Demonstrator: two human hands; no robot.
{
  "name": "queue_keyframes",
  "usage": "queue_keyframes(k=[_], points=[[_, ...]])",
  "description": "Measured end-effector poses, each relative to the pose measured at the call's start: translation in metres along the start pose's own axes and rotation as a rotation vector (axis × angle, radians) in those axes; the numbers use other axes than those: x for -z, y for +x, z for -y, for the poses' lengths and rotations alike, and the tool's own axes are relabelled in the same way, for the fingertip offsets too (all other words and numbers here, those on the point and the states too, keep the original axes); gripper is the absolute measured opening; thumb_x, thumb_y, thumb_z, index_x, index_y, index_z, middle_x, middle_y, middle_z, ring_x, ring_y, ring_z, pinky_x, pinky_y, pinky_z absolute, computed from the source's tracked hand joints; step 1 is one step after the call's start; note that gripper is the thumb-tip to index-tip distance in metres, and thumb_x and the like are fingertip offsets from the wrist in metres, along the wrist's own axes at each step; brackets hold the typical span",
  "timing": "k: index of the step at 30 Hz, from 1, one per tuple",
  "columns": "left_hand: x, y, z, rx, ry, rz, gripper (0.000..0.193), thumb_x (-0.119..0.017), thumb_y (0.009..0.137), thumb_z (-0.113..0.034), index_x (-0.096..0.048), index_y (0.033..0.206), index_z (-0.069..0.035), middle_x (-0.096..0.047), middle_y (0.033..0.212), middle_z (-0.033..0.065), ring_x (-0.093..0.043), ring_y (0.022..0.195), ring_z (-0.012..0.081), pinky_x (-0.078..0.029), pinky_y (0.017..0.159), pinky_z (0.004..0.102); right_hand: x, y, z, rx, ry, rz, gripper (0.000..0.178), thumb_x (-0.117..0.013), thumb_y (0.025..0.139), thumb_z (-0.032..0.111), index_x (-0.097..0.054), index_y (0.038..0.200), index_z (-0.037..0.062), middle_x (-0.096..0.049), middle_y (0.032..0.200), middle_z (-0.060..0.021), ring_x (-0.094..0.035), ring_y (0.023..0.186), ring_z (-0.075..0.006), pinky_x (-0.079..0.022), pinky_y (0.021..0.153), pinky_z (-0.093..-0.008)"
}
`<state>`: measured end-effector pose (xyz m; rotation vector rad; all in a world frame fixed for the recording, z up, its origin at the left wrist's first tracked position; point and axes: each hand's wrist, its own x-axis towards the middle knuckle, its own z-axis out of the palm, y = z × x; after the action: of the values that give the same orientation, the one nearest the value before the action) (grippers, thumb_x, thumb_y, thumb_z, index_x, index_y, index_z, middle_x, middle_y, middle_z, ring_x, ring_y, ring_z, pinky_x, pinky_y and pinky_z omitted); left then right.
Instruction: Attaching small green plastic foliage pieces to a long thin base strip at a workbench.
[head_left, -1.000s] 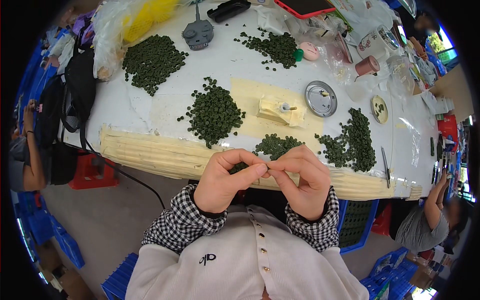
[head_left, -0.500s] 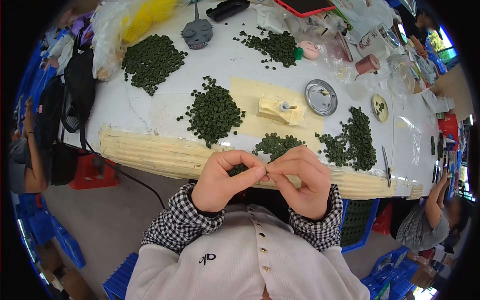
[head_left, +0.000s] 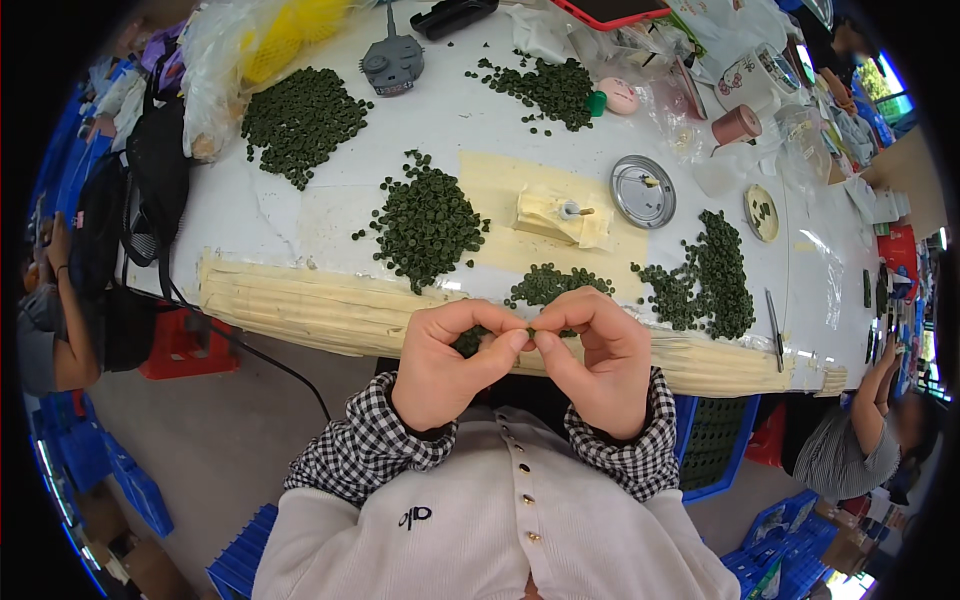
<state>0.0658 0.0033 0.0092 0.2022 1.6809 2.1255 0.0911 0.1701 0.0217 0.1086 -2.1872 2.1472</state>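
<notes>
My left hand (head_left: 445,365) and my right hand (head_left: 602,362) meet just above the table's front edge, thumbs and fingertips pinched together. A tiny dark green round piece (head_left: 530,334) is held between the two sets of fingertips, mostly covered by them. Behind my hands lies a small heap of green round pieces (head_left: 552,284), and a bigger heap (head_left: 430,225) spreads to its left. Another heap (head_left: 718,280) lies to the right. A block wrapped in cream tape (head_left: 560,218), with a small peg on top, stands beyond my hands.
Further green heaps (head_left: 305,122) lie at the back. A grey toy tank turret (head_left: 392,65), a round metal lid (head_left: 642,192), a cream dish (head_left: 761,215) and a thin pen-like tool (head_left: 775,330) are on the table (head_left: 340,220). Blue crates (head_left: 715,480) stand below; people sit on both sides.
My right fingers have shifted and curled in, thumb now facing my left thumb. The green piece now shows between the fingertips. Both hands stay in nearly the same place.
</notes>
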Motion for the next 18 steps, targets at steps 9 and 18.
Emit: queue_keyframes(k=[9,18], points=[[0.005,0.005,-0.004,0.274,-0.561,-0.096,0.011,-0.056,0.09,-0.011,-0.06,0.093,-0.001,-0.061,0.076,0.0027,-0.038,0.052,0.0017,-0.03,0.048,0.019,0.001,0.007,0.0,0.08,-0.22,-0.156,0.01,-0.065,0.075,-0.004,-0.064,0.085,-0.0018,-0.061,0.08,-0.0087,-0.058,0.069,-0.0146,-0.046,0.065,-0.0254],[0.029,0.015,-0.008,0.261,-0.814,-0.228,0.018,-0.044,0.094,-0.013,-0.055,0.102,-0.001,-0.057,0.08,0.0049,-0.035,0.053,0.0052,-0.029,0.048,0.0202,0.002,0.015,-0.009,0.296,-0.796,-0.01,0.012,-0.07,0.068,0.004,-0.062,0.077,0.005,-0.053,0.073,-0.0057,-0.049,0.074,-0.0248,-0.041,0.065,-0.0341]])
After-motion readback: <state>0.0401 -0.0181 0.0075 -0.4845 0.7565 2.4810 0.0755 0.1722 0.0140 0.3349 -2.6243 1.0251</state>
